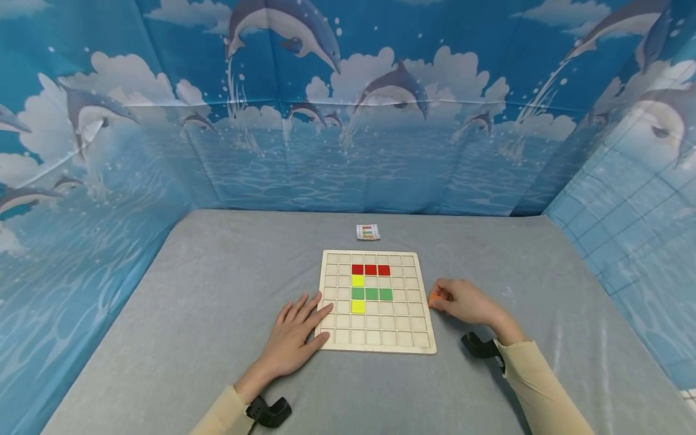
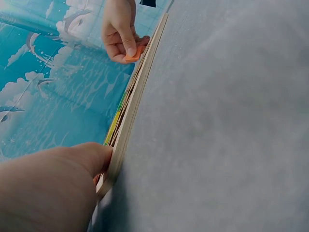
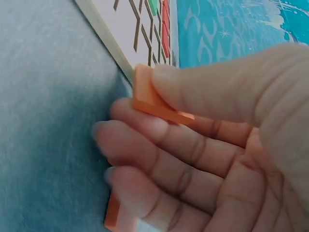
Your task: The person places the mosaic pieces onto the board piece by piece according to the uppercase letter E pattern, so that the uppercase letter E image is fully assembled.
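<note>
A wooden grid board (image 1: 405, 339) lies flat on the table. Three red tiles (image 1: 371, 270) sit in a row in its upper part, and three green tiles (image 1: 372, 294) lie lower down. One yellow tile (image 1: 357, 280) is between these rows, another yellow tile (image 1: 358, 307) below the green ones. My left hand (image 1: 290, 341) rests at the board's left edge, fingers spread. Just off the right edge, my right hand (image 1: 467, 301) pinches an orange square tile (image 3: 147, 94) between thumb and fingers. Partly hidden behind those fingers is another orange piece (image 3: 118, 215).
A small card (image 1: 368, 232) printed with a coloured grid pattern lies behind the board. The grey cloth (image 1: 217, 272) covers the table. A dolphin-print curtain (image 1: 326, 163) hangs at the back and sides.
</note>
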Available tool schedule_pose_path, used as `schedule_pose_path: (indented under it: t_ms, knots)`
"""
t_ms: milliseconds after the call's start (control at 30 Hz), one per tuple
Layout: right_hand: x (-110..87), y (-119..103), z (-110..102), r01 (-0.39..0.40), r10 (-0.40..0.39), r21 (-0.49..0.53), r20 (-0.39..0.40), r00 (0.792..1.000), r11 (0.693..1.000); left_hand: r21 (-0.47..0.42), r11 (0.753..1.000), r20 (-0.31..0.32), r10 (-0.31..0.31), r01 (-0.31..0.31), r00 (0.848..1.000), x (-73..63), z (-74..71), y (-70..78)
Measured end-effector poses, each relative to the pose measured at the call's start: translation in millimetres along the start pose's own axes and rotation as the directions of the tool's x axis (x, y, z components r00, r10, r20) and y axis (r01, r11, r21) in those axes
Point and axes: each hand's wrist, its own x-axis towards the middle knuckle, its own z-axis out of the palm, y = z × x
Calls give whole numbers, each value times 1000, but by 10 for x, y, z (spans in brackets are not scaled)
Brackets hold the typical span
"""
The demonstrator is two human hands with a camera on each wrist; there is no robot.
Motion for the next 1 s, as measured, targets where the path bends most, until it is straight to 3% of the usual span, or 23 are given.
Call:
schedule_pose_path:
  t_ms: [267,433,633,1000]
  knots:
    - [78,-87,86,74,-74,0,-137,988,997,4,1000,-7,4,-4,1000,-7,-9,-9]
    - [107,-196,170,115,-106,44,-173,979,992,10,1000,-16,16,-16,1000,2,-2,-12]
    - [118,-354,321,156,-147,116,-82,986,981,6,1000,-16,21,-21,1000,12,8,-6]
    - [282,-647,546,263,-266,143,3,964,954,4,1000,-14,16,-16,1000,11,5,6]
